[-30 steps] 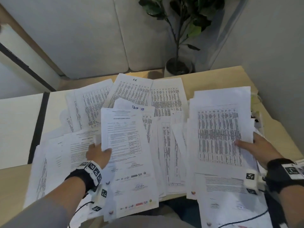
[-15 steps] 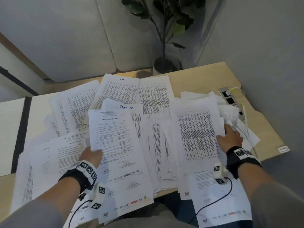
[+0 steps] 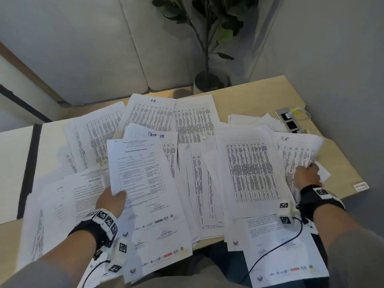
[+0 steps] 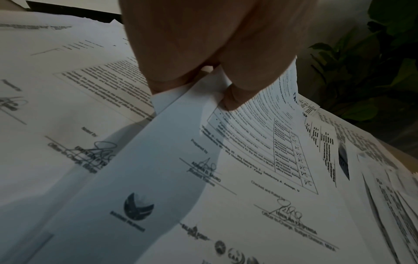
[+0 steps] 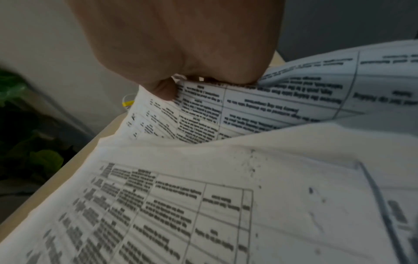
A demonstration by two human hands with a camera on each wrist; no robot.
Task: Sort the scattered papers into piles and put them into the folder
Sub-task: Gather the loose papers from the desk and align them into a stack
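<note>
Paper sheets pinched: L hand (image 3: 112, 201) report (image 3: 143, 183), R hand (image 3: 306, 176) table sheet (image 3: 295, 156).

Printed sheets (image 3: 252, 169) hide most of the desk (image 3: 259, 94).

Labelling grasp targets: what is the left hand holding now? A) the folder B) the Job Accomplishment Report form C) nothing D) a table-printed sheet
B: the left hand pinches the lower left edge of the Job Accomplishment Report form, thumb on top, and the left wrist view shows its signature lines.

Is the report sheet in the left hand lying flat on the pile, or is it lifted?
Lifted. The left hand pinches the report sheet at its edge, and the wrist view shows it raised off the papers below.
</note>
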